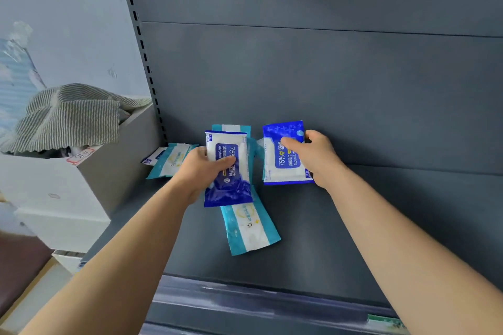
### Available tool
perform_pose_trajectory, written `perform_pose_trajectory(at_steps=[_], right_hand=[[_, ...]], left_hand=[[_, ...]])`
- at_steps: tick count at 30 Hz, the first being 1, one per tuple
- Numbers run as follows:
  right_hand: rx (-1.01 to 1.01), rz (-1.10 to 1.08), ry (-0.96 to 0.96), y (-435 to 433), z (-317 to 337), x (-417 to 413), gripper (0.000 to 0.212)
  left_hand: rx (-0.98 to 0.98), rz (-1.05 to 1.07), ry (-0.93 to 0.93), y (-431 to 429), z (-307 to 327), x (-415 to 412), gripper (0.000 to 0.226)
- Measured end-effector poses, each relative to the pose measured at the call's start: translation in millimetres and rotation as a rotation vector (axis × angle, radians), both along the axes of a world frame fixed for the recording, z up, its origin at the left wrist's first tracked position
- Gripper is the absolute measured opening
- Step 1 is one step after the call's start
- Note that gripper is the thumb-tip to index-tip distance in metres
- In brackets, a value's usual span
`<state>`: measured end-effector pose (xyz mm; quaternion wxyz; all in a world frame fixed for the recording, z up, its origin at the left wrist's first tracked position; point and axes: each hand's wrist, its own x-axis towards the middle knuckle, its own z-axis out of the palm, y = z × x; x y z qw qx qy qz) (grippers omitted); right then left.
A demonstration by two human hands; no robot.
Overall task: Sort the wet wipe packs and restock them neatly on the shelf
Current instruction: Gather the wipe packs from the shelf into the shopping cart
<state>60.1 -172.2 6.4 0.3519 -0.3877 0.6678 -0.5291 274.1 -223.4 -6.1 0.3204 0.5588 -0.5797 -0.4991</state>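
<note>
Left hand (196,171): fingers (226,162) curl round the left edge of a blue-and-white soft plastic wipe pack (228,193). Right hand (313,158): fingers pinch a second like pack (277,168) at its right edge. Both packs are over the dark grey metal shelf (326,226).

Judged light, pliable and slick, so grip the long edges.

Legible: "75%", "Alcohol".

Teal-and-white packs (250,228) lie loose beneath and left of the left fingers.

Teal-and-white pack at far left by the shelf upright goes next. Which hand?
Left, likely. The left hand sits right beside that teal-and-white plastic wipe pack; the right hand is further right. Both are full, so the left must first release its grip on its blue-and-white alcohol wipe pack.
</note>
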Motion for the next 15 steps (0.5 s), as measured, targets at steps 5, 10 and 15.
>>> perform_pose_trajectory(at_steps=[5, 10, 15], right_hand=[[0.120, 0.015, -0.001, 12, -4, 42, 0.026], [0.235, -0.005, 0.134, 17, -24, 75, 0.032], [0.281, -0.016, 0.219, 18, -25, 82, 0.035]], left_hand=[[0.005, 0.022, -0.036, -20, 7, 46, 0.028], [-0.004, 0.068, -0.071, -33, -9, 81, 0.028], [-0.067, 0.061, -0.207, -47, -18, 93, 0.024]])
